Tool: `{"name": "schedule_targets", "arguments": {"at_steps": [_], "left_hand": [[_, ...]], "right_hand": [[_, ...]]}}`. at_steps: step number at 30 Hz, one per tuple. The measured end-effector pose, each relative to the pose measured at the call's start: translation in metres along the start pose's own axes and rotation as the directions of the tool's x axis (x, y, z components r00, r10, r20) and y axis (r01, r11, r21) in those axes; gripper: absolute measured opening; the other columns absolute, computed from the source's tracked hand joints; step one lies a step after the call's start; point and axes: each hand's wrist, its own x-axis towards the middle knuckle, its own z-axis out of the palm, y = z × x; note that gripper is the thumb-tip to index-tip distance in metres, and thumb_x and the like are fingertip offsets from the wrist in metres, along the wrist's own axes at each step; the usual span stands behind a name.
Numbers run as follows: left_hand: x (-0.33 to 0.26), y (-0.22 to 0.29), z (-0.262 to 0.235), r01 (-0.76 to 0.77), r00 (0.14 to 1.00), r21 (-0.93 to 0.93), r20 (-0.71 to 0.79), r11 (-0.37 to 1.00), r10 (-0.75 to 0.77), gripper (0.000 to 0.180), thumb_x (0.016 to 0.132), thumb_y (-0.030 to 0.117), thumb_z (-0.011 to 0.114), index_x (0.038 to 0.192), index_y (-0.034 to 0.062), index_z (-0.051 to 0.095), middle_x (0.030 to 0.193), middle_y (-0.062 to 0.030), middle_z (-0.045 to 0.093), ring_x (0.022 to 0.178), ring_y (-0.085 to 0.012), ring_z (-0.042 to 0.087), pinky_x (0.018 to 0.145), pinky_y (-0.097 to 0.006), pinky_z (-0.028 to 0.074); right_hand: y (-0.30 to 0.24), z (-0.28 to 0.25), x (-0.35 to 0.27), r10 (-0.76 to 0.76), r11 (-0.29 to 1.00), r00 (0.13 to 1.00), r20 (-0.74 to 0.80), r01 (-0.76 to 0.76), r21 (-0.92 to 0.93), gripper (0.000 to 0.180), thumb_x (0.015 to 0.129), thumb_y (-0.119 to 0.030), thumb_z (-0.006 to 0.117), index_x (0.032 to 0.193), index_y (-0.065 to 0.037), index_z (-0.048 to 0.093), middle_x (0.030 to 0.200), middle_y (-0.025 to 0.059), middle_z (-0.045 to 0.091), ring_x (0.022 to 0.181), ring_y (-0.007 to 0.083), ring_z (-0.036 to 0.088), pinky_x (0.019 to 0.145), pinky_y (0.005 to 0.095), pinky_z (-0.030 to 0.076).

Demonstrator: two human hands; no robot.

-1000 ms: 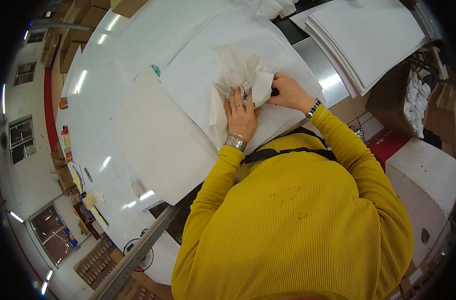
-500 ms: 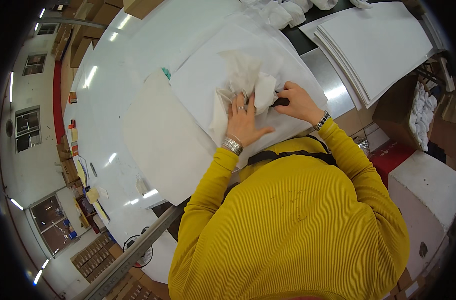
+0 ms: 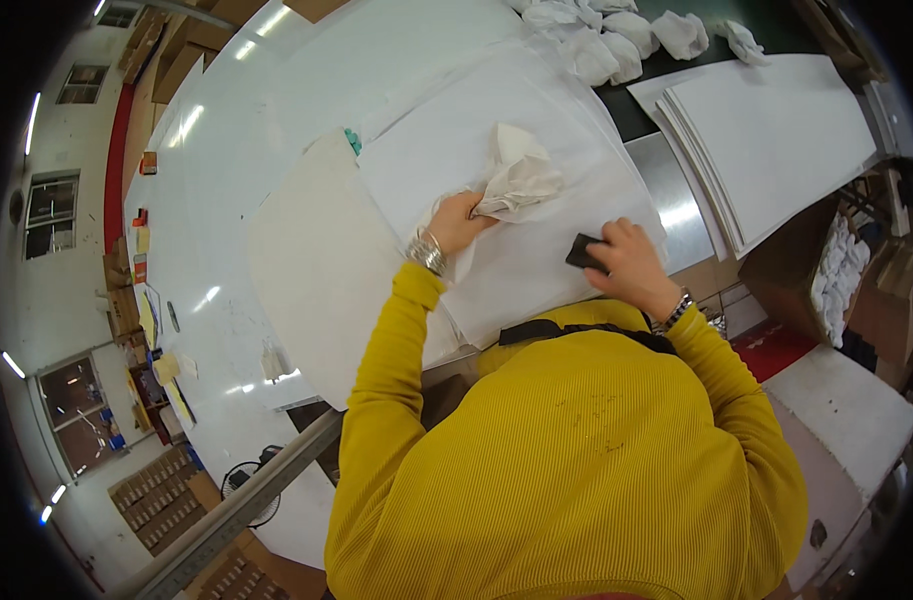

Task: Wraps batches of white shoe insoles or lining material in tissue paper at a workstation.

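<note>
Far to the left the long white table (image 3: 276,120) carries a few small coloured items along its edge, and a metal rail (image 3: 236,510) runs below it. A pale flat board (image 3: 316,260) lies next, just beside the big white paper sheets (image 3: 536,240) spread before the person in yellow. The left hand (image 3: 458,220) is closed on a corner of a crumpled white cloth (image 3: 516,180) resting on those sheets. Just right, the right hand (image 3: 626,262) is curled around a small black block (image 3: 584,252), pressing it on the paper. Beyond lie a stack of white boards (image 3: 776,130), wadded cloths (image 3: 616,30) and a cardboard box (image 3: 826,270).
</note>
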Motion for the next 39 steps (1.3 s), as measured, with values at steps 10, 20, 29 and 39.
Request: {"name": "schedule_targets", "arguments": {"at_steps": [10,20,29,39], "left_hand": [[0.044,-0.021,-0.054,0.293,0.925,-0.126,0.287,0.948,-0.248,0.043,0.071,0.016,0.076,0.109,-0.0001,0.063,0.094,-0.0102,0.068,0.082,-0.019,0.064,0.078,-0.029,0.049],[-0.024,0.002,0.022,0.14,0.787,0.646,-0.532,0.75,0.312,0.045,0.073,0.022,0.069,0.112,0.0043,0.057,0.09,-0.0088,0.063,0.088,-0.0241,0.059,0.079,-0.037,0.047],[-0.015,-0.029,-0.041,0.131,0.941,-0.031,-0.31,0.991,-0.135,0.038,0.075,0.025,0.069,0.107,0.0059,0.062,0.097,-0.0124,0.066,0.093,-0.0301,0.062,0.083,-0.037,0.048],[0.012,-0.028,0.0,0.132,0.779,0.646,-0.537,0.752,0.324,0.038,0.087,0.036,0.055,0.116,0.0105,0.057,0.108,-0.0079,0.06,0.104,-0.0272,0.055,0.096,-0.049,0.035]], "right_hand": [[-0.006,0.064,0.112,-0.441,0.784,0.897,0.044,0.408,-0.468,0.046,0.079,-0.011,0.056,0.125,-0.013,0.051,0.136,0.0022,0.042,0.133,0.0238,0.032,0.102,0.0689,0.017],[-0.008,0.059,0.166,-0.456,0.811,0.879,0.139,0.475,-0.341,0.047,0.079,-0.01,0.059,0.124,-0.02,0.05,0.125,-0.0002,0.049,0.118,0.0231,0.045,0.09,0.0625,0.035],[0.006,0.042,0.228,-0.177,0.981,0.727,0.663,0.075,0.179,0.047,0.076,-0.047,0.068,0.108,-0.013,0.063,0.103,0.0107,0.065,0.099,0.0289,0.06,0.081,0.0362,0.047],[0.019,0.065,0.255,-0.083,0.963,0.981,0.176,0.125,-0.24,0.038,0.075,-0.05,0.066,0.092,-0.016,0.066,0.098,0.0054,0.059,0.105,0.0255,0.051,0.093,0.0608,0.027]]}}
